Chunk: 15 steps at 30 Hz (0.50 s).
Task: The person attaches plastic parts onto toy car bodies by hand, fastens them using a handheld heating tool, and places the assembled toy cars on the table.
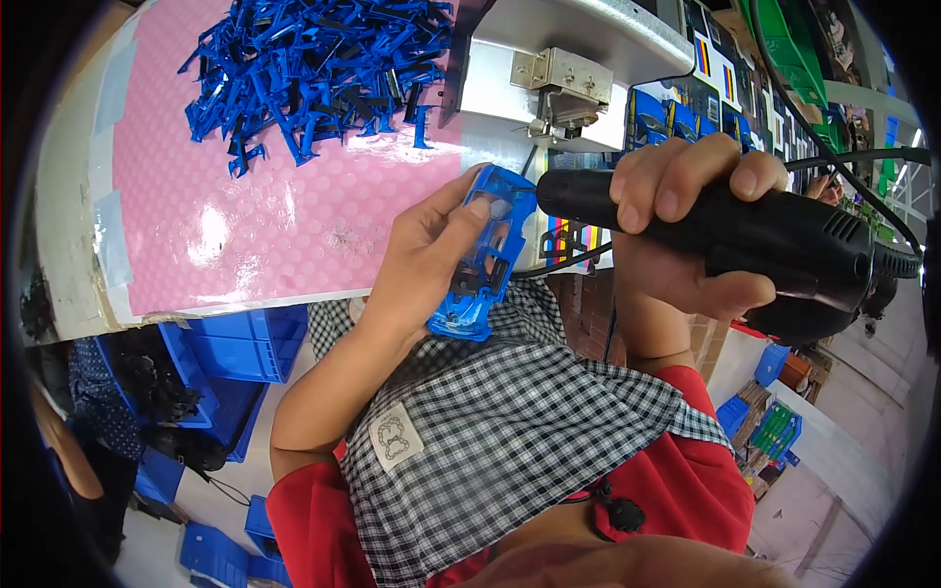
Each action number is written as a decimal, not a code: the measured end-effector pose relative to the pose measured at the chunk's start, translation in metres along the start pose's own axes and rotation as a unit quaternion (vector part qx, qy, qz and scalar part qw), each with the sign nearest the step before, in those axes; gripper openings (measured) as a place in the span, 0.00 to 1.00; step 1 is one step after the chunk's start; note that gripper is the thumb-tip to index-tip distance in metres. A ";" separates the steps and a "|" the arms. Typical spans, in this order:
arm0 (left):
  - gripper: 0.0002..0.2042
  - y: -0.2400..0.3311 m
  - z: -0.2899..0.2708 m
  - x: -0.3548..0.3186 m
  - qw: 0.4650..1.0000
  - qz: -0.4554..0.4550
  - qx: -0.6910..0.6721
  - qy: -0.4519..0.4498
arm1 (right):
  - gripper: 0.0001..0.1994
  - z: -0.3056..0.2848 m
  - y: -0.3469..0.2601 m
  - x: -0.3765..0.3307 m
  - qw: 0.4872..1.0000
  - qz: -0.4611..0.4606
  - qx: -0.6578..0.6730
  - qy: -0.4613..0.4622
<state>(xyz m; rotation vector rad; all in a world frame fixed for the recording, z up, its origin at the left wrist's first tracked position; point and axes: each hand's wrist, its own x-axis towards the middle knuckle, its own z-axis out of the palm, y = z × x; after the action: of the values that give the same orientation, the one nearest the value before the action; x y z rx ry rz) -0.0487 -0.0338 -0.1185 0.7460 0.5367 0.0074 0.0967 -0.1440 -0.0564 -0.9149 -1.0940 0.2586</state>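
My left hand (pixel 426 245) grips a translucent blue plastic housing (pixel 480 265), thumb across its face and the fingers behind it. Small dark parts show inside the housing. My right hand (pixel 686 220) is wrapped round a black corded handheld power tool (pixel 784 235) with vent slots in its body. The tool's narrow black nose (pixel 573 196) points left at the upper right edge of the housing. Whether the two touch, I cannot tell. Beyond my left hand, a heap of small blue plastic parts (pixel 323 73) lies on the pink bubble-patterned table cover (pixel 265 235).
A metal fixture (pixel 569 83) stands at the back of the table. Printed boxes (pixel 716 69) and blue packages (pixel 676 113) sit at the back right. The tool's black cable (pixel 872 155) runs off right. Blue bins (pixel 245 343) are below the table's left side.
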 end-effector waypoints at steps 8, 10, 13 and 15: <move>0.20 -0.008 -0.001 -0.002 1.000 0.021 0.018 0.012 | 0.30 0.002 -0.001 -0.006 0.992 0.058 0.106 0.047; 0.21 -0.007 0.002 -0.002 0.999 0.029 0.022 0.016 | 0.28 0.007 -0.004 -0.003 0.997 0.067 0.037 0.027; 0.20 -0.010 -0.002 -0.003 0.998 0.049 0.033 0.025 | 0.27 0.016 -0.001 -0.008 0.997 0.052 -0.057 -0.006; 0.20 -0.009 -0.001 -0.003 0.997 0.063 0.043 0.025 | 0.27 0.032 0.004 -0.017 0.996 -0.005 -0.090 0.014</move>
<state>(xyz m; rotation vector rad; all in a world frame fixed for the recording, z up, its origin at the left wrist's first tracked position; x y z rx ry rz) -0.0532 -0.0401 -0.1238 0.8656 0.5399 0.1213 0.0623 -0.1348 -0.0659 -1.0695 -1.1091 0.1401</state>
